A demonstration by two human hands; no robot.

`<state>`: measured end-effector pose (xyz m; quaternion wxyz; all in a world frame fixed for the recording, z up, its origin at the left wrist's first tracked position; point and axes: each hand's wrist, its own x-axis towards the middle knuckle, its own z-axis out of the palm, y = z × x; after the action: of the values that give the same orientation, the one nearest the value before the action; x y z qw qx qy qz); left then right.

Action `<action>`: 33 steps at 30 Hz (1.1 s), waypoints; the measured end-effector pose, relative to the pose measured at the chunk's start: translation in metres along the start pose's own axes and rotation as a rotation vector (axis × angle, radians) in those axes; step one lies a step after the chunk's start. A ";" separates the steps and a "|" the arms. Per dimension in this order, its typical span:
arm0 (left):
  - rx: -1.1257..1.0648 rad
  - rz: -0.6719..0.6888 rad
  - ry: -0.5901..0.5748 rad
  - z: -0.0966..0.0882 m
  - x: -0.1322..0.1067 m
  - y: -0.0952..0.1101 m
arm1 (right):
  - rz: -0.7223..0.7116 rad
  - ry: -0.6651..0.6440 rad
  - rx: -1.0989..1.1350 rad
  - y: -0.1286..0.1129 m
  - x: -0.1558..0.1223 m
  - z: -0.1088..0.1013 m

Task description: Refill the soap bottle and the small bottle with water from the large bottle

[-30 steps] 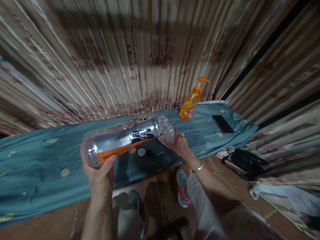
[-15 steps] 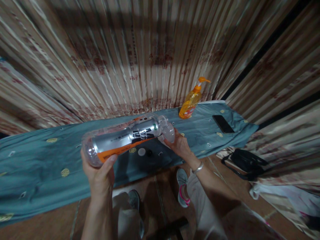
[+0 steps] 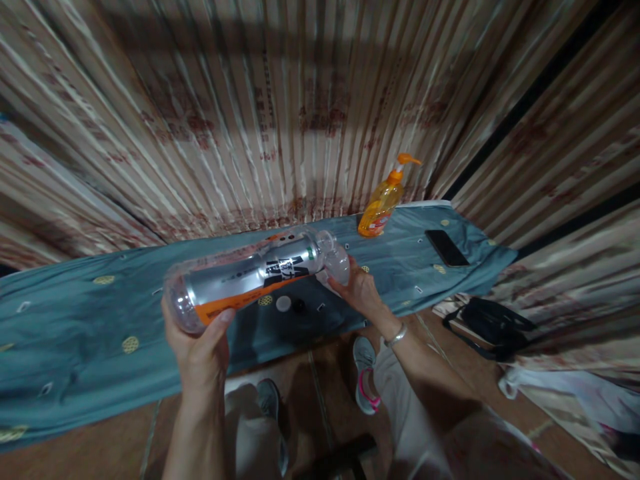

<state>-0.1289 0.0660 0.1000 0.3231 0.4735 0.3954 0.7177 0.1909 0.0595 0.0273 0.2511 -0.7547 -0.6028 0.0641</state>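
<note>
My left hand [image 3: 200,350] is wrapped round the base end of a large clear plastic bottle [image 3: 235,277] with a silver and orange label. The bottle is tilted nearly on its side above the bench, its neck pointing right. My right hand [image 3: 366,293] grips a small clear plastic bottle [image 3: 339,265], partly hidden by the fingers, close against the large bottle's mouth. Whether liquid passes between them I cannot tell. Below them on the cloth lie a white cap [image 3: 283,304] and a small black cap-like thing [image 3: 299,305].
An orange pump bottle [image 3: 380,208] stands at the back of the cloth-covered bench [image 3: 85,340]. A black phone [image 3: 447,248] lies to its right. Pleated curtains [image 3: 280,120] rise behind. On the right, below bench height, is a black bag [image 3: 493,327].
</note>
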 end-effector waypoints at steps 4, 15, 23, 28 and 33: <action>0.005 -0.029 0.024 0.003 0.001 0.004 | -0.016 0.026 -0.011 0.001 0.000 0.002; -0.006 -0.018 0.004 0.000 0.000 0.000 | -0.055 0.058 -0.017 0.009 0.000 0.010; -0.032 -0.010 0.016 0.001 0.000 0.000 | -0.035 0.052 -0.040 0.007 -0.001 0.009; -0.026 0.013 0.009 0.000 0.000 -0.002 | -0.056 0.058 -0.010 0.008 0.000 0.010; -0.026 0.000 0.008 -0.002 -0.001 -0.004 | -0.038 0.047 0.010 0.010 0.000 0.010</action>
<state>-0.1304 0.0668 0.0956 0.3276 0.4663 0.3874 0.7247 0.1952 0.0614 0.0141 0.2701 -0.7431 -0.6106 0.0446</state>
